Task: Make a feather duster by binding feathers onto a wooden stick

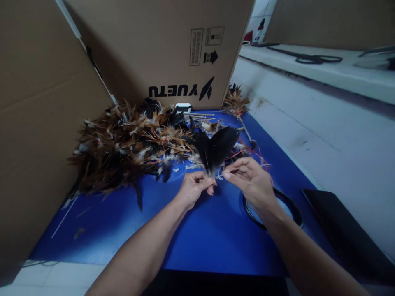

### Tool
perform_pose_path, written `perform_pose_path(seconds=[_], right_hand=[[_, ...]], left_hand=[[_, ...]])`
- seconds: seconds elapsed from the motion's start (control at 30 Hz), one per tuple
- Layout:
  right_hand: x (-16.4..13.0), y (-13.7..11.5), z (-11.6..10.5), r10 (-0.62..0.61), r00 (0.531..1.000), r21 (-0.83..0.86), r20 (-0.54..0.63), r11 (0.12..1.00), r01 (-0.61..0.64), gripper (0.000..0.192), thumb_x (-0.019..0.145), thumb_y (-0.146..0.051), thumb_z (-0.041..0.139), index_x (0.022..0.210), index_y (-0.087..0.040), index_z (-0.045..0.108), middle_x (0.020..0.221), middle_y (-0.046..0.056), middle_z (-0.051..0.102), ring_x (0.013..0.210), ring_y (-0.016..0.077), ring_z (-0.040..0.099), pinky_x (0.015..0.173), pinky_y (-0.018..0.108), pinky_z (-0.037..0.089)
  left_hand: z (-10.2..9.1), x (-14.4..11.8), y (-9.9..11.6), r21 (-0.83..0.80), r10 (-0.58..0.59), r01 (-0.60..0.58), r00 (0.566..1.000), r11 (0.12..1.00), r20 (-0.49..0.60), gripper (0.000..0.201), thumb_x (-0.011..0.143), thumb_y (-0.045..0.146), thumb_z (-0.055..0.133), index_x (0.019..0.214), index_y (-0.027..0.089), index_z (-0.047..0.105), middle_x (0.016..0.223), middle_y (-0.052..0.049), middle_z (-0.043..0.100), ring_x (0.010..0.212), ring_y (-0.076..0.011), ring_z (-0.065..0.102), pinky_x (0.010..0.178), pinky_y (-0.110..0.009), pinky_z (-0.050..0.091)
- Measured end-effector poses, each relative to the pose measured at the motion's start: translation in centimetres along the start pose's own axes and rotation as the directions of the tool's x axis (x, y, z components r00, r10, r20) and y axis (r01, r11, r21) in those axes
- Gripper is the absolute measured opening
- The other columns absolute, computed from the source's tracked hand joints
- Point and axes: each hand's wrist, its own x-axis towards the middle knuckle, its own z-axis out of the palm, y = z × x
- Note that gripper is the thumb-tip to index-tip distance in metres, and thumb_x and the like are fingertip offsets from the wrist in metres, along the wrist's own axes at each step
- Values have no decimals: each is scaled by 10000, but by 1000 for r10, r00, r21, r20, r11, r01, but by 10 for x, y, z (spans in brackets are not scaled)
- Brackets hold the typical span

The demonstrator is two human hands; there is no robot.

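My left hand (195,187) pinches the quill ends of a small bunch of black feathers (216,148), which fans upward above the blue mat (203,234). Just to the right, my right hand (251,181) pinches a thin pale thread or quill tip (219,176) at the base of that bunch. The two hands almost touch. A large heap of brown, orange and black feathers (123,150) lies on the mat to the left of my hands.
Cardboard boxes (160,49) wall the back and left. Thin wooden sticks (200,117), a small feather duster (236,102) and red thread (247,154) lie behind. A black ring (290,207) sits under my right wrist, a dark flat slab (339,230) at right. Scissors (311,58) rest on the far ledge.
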Motion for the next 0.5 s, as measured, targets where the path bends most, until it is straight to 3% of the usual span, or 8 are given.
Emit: perform_pose_path(seconds=[0.13, 0.27, 0.5], right_hand=[[4, 6, -4, 75, 991, -67, 107, 995, -68, 265, 675, -291, 706, 908, -212, 609, 853, 36, 668, 810, 180, 624, 774, 327, 497], [4, 5, -5, 191, 958, -139, 215, 977, -164, 163, 696, -284, 649, 830, -198, 679, 781, 28, 669, 750, 172, 601, 698, 301, 473], [2, 1, -2, 207, 939, -17, 274, 978, -210, 66, 697, -250, 649, 734, -202, 673, 716, 6, 644, 720, 148, 577, 702, 278, 458]], left_hand=[[-2, 0, -1, 14, 6, -6, 1000, 1000, 8, 323, 685, 441, 702, 690, 121, 658, 494, -2, 573, 486, -99, 520, 579, -243, 419], [-2, 1, -1, 23, 18, -18, 1000, 1000, 11, 311, 690, 429, 701, 697, 121, 660, 500, -2, 581, 497, -103, 532, 591, -245, 427], [1, 1, 1, 75, 18, -20, 1000, 997, 16, 334, 679, 452, 704, 631, 129, 632, 498, -1, 575, 500, -100, 519, 579, -239, 420]])
